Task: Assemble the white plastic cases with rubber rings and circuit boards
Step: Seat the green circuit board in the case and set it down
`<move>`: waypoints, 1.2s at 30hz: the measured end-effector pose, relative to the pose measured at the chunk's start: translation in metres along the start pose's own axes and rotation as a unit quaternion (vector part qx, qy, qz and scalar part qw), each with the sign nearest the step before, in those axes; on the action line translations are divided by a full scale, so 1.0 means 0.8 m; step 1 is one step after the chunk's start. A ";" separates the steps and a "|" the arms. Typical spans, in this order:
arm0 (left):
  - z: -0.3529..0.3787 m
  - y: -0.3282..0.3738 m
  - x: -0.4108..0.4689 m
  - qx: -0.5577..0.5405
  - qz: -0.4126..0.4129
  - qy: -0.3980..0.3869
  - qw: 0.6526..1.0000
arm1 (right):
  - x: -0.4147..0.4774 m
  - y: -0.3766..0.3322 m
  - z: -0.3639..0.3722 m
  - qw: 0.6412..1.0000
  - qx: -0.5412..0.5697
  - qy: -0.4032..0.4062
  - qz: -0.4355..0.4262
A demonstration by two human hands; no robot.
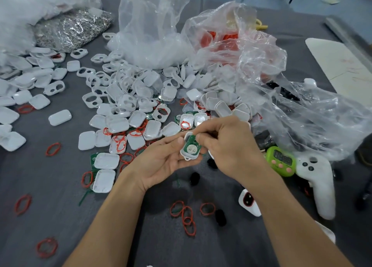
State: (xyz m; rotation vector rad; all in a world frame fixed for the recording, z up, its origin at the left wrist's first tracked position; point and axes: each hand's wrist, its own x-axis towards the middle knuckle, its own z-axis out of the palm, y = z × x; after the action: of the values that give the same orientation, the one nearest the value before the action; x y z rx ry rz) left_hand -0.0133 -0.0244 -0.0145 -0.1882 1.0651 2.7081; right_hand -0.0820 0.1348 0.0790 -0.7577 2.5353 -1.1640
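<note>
A: Where is the white case half [187, 157]?
B: In the left hand [159, 162], cradled by curled fingers [175, 142], the thumb on its upper edge.
A: And the green circuit board [191, 148]?
B: Tilted in that case. The right hand [229, 145] pinches its top end between the fingertips [205, 138].
A: What is nearby?
B: Red rubber rings [187, 216] lie on the grey tabletop [60, 186] below the fingers. Loose case halves [124, 97] are heaped beyond them, and a green timer [280, 161] sits to their right.

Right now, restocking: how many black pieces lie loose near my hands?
3 black pieces: one beside the right hand, one below it, one by the red rings. Bags may hide more.
</note>
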 end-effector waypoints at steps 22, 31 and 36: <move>0.002 0.002 -0.001 0.016 -0.001 0.013 1.000 | -0.014 0.006 0.029 0.993 -0.059 0.096 -0.034; -0.001 0.000 -0.001 0.013 0.001 0.021 1.000 | -0.019 0.014 0.043 0.983 -0.064 0.160 -0.062; 0.000 0.001 -0.002 0.009 0.006 0.002 1.000 | -0.019 0.013 0.045 0.981 -0.041 0.182 -0.054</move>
State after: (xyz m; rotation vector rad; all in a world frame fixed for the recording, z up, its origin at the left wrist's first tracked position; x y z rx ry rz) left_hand -0.0123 -0.0249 -0.0138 -0.1858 1.0963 2.7086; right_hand -0.0575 0.1263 0.0480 -0.7717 2.8869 -1.3469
